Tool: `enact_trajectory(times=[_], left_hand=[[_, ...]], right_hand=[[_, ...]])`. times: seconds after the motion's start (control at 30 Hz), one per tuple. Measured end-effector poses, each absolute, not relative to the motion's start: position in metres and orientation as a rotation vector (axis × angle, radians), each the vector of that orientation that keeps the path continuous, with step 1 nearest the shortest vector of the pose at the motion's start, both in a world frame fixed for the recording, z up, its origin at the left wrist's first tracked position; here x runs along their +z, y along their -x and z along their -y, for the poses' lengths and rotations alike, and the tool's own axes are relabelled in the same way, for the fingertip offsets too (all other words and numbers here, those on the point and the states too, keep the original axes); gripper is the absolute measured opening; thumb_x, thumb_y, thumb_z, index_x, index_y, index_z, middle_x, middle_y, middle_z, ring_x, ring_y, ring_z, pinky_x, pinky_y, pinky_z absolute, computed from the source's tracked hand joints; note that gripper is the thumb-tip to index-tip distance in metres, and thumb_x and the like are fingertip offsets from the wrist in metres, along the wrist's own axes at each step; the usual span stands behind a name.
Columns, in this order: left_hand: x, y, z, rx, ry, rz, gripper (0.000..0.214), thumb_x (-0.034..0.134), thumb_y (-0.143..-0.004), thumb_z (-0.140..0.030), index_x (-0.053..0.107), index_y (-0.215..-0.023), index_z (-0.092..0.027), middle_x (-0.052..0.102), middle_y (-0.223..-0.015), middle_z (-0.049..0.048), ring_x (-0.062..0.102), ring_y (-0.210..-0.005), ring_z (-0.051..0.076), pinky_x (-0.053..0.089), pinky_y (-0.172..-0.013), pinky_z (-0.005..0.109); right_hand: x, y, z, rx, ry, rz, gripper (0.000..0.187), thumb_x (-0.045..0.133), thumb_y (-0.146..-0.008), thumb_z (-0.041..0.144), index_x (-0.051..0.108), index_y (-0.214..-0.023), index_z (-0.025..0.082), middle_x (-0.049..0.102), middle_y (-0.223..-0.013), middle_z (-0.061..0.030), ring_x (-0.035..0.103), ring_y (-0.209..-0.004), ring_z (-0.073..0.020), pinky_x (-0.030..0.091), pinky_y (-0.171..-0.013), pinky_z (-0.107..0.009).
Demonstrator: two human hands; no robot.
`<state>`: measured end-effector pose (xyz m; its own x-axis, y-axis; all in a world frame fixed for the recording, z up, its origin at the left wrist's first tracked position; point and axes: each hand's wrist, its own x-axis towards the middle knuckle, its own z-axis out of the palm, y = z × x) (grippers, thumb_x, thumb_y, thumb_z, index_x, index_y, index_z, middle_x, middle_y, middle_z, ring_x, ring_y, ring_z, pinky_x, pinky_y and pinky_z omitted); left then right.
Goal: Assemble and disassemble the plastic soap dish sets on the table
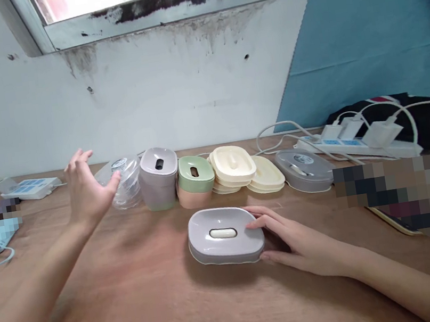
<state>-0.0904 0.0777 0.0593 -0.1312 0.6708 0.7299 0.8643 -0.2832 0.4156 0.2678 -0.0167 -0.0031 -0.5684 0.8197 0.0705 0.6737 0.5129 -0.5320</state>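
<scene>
Table [148, 311]: wooden.
Gray box [201, 227]: lengthwise, roughly nine-to-three.
Right hand [295, 238]: clasping three-o'clock end.
Left hand [88, 193]: spread, empty, ten o'clock.

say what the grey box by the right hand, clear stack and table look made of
Grey box: probably plastic, glossy, bright highlights on top. Clear stack: likely plastic, perhaps glass; transparent with shiny edges. Table: possibly wood or laminate, low sheen, faint brown streaks.

Left hand [87, 188] raised with thumb spread, right hand [284, 234] lower, thumb opposite fingers
</scene>
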Motion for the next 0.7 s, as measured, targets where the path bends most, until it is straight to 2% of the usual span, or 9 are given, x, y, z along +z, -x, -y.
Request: enact_trajectory(times=[0.03,0.1,0.17,0.3,0.47,0.57,0.7], left_hand=[[0.062,0.098,-0.086,-1.401,1.877,2.0,0.082,0.068,-0.07,-0.038,0.027,-0.133,-0.006,0.025,-0.142,0.0215,0.021,-0.131,0.033,0.017,-0.105,0.05],[0.064,0.108,-0.098,-1.389,1.905,2.289,0.099,0.068,-0.067,-0.052,0.02,-0.135,0.002,0.029,-0.137,0.0297,0.03,-0.126,0.039,0.027,-0.098,0.054],[0.061,0.112,-0.102,-1.356,1.996,2.369,0.104,0.068,-0.063,-0.059,0.022,-0.135,0.002,0.034,-0.135,0.0303,0.037,-0.121,0.041,0.034,-0.093,0.054],[0.056,0.108,-0.097,-1.342,2.021,2.373,0.104,0.074,-0.058,-0.055,0.026,-0.136,-0.005,0.032,-0.139,0.0246,0.035,-0.123,0.039,0.031,-0.097,0.052],[0.056,0.103,-0.096,-1.452,1.923,2.338,0.094,0.072,-0.062,-0.054,0.036,-0.13,0.0,0.038,-0.134,0.0259,0.037,-0.121,0.039,0.029,-0.098,0.052],[0.059,0.106,-0.098,-1.59,1.861,2.271,0.088,0.07,-0.066,-0.051,0.036,-0.128,0.001,0.044,-0.129,0.0248,0.043,-0.118,0.035,0.034,-0.097,0.048],[0.059,0.094,-0.084,-1.827,1.856,1.951,0.082,0.065,-0.073,-0.05,0.03,-0.133,-0.007,0.038,-0.136,0.0181,0.038,-0.124,0.026,0.031,-0.103,0.038]], right_hand=[[-0.003,-0.268,0.016,0.664,1.248,2.445,0.039,0.052,-0.082,0.042,0.044,-0.115,0.023,0.031,-0.141,-0.011,0.038,-0.125,-0.0279,0.037,-0.099,-0.044],[-0.004,-0.269,0.016,0.667,1.247,2.451,0.039,0.052,-0.082,0.042,0.044,-0.116,0.023,0.031,-0.141,-0.0105,0.037,-0.126,-0.027,0.036,-0.1,-0.043],[-0.004,-0.269,0.016,0.664,1.248,2.458,0.039,0.052,-0.082,0.042,0.043,-0.115,0.023,0.03,-0.141,-0.0103,0.036,-0.126,-0.0261,0.036,-0.1,-0.042],[-0.001,-0.269,0.017,0.679,1.261,2.459,0.038,0.053,-0.082,0.041,0.043,-0.114,0.022,0.029,-0.141,-0.0103,0.036,-0.126,-0.0258,0.036,-0.099,-0.041],[0.002,-0.268,0.017,0.713,1.274,2.449,0.037,0.053,-0.082,0.039,0.044,-0.113,0.022,0.029,-0.141,-0.0109,0.038,-0.125,-0.026,0.037,-0.099,-0.041],[0.0,-0.268,0.017,0.708,1.25,2.443,0.038,0.054,-0.081,0.039,0.043,-0.113,0.022,0.029,-0.141,-0.0117,0.038,-0.125,-0.0258,0.037,-0.099,-0.041],[-0.001,-0.268,0.017,0.706,1.233,2.43,0.039,0.054,-0.081,0.039,0.044,-0.113,0.022,0.03,-0.14,-0.0118,0.038,-0.124,-0.0259,0.037,-0.099,-0.042]])
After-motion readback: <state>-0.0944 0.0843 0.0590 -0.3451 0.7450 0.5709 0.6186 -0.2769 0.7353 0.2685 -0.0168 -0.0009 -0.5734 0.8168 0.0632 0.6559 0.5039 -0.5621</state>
